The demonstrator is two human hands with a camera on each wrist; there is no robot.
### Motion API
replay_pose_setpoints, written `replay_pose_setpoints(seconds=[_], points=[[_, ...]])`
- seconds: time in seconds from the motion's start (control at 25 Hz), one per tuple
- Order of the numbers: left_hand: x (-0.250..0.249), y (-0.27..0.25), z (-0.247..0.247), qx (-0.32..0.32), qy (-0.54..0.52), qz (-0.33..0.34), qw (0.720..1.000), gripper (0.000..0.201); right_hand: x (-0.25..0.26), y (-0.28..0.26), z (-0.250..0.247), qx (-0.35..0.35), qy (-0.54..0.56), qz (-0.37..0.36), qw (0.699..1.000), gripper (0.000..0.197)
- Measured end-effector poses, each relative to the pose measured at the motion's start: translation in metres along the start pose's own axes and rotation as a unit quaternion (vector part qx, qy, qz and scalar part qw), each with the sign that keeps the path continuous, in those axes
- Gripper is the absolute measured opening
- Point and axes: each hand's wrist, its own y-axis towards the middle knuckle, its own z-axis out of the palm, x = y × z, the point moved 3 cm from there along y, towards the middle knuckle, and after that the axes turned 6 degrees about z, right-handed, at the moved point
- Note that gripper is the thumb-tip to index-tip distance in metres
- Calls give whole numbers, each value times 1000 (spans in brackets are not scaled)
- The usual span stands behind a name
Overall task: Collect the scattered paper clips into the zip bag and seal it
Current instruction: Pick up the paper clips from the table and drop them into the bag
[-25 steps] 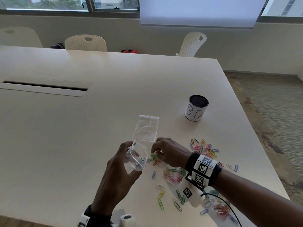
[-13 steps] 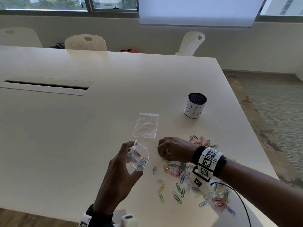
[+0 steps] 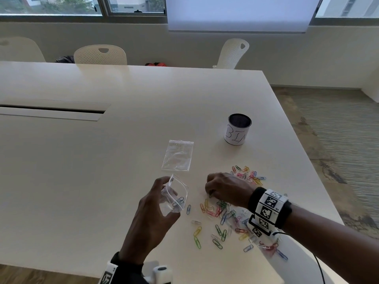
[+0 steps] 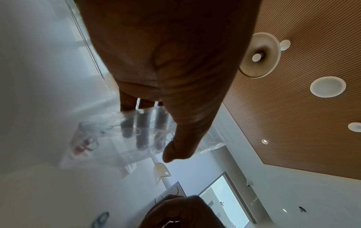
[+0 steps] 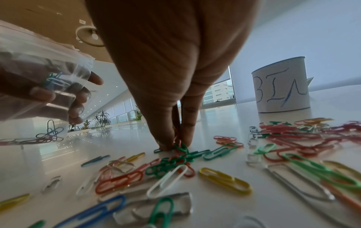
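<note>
bag: left hand [image 3: 151,220] grips open zip bag [image 3: 174,198] above table, few clips inside
right hand [image 3: 226,189]: pinching clips from paper clips [image 3: 223,218] pile on table
left: most clips loose; sealing not started

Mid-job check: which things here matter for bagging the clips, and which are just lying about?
Part of the job:
- held zip bag, in the left hand
- loose paper clips
- right hand, pinching clips off the table

Lying about:
- flat spare bag
- cup marked BIN
- chairs
</note>
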Motion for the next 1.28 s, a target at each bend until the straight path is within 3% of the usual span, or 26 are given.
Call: replay_pose_setpoints(seconds=[0.32,0.56,0.72,0.92,1.28], points=[[2,-8,7,6,1,2,1000,66,-10,-7,-19,-69,181,97,976,13],[-2,-8,14,20,-3,4,1000,66,48,-31,-68,-149,330,70,929,15],[-7,-8,15,20,1,15,1000,68,96,-38,-76,-143,290,21,946,16],[-11,-8,17,16,-3,26,1000,66,113,-31,-74,-145,180,11,973,9],[-10,-10,16,10,-32,25,999,59,123,-28,-86,-128,211,11,969,17]])
